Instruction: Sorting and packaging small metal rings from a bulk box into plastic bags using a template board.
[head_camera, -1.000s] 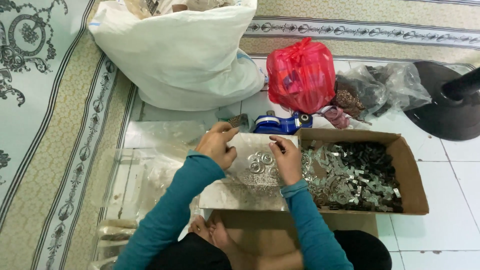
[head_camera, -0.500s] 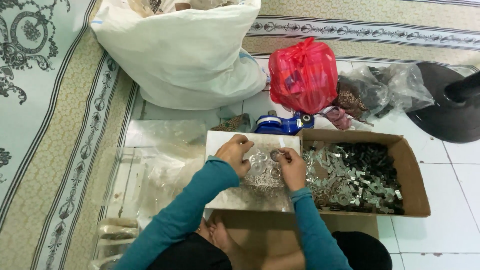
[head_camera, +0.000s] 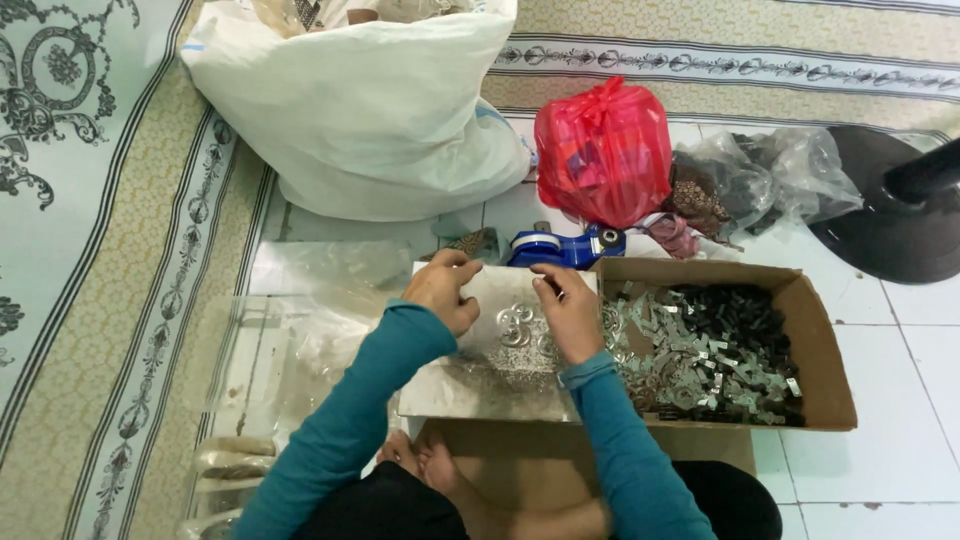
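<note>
My left hand (head_camera: 443, 290) and my right hand (head_camera: 566, 313) both grip the top of a small clear plastic bag (head_camera: 512, 335) with silvery metal pieces inside. The bag rests on a white board (head_camera: 470, 385) over my lap. Just right of my right hand stands a cardboard box (head_camera: 815, 340) filled with several small silver and dark metal parts (head_camera: 705, 345). Teal sleeves cover both arms.
A blue tape dispenser (head_camera: 560, 246) lies behind the bag. A red plastic bag (head_camera: 603, 150), a large white sack (head_camera: 370, 110) and crumpled clear bags (head_camera: 760, 175) sit further back. Clear plastic sheets (head_camera: 300, 330) lie left on the tiles. A black fan base (head_camera: 890, 210) is at right.
The view and my hands shifted slightly; both hands moved up to the top edge of the clear bag and pinch it there.
</note>
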